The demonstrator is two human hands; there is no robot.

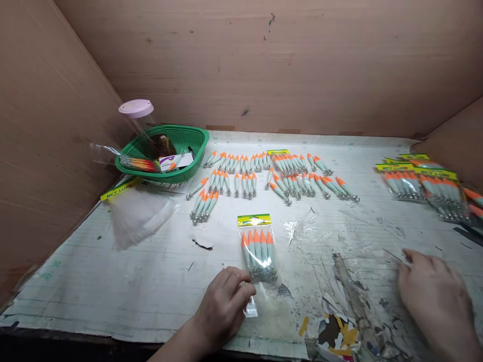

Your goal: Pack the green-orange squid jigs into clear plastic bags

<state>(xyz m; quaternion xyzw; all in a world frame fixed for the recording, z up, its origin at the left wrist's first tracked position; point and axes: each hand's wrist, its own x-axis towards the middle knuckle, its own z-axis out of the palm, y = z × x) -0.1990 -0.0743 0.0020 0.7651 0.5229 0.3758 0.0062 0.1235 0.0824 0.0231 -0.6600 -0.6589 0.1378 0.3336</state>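
A clear packet of lures (pixel 258 251), orange-tipped and pale green with a yellow-green header card, lies flat in front of me. My left hand (pixel 224 304) is closed at its lower edge, the fingers pinching the plastic beside a clear flap (pixel 250 307). Off to the right, my right hand (pixel 435 296) is over the worn tabletop, slightly blurred. Its thumb and forefinger come together; a thin dark line shows by the fingertips, but I cannot tell whether it is held. Loose lures (pixel 245 186) of the same kind lie in rows behind the packet.
A green basket (pixel 204 146) at the back left holds a pink-lidded clear tube (pixel 136 108) and red-orange lures. Empty header bags (pixel 138 216) fan out before it. Filled packets (pixel 439 188) pile up at the right. Torn paper (pixel 339 337) lies near the front edge; wooden walls enclose the table.
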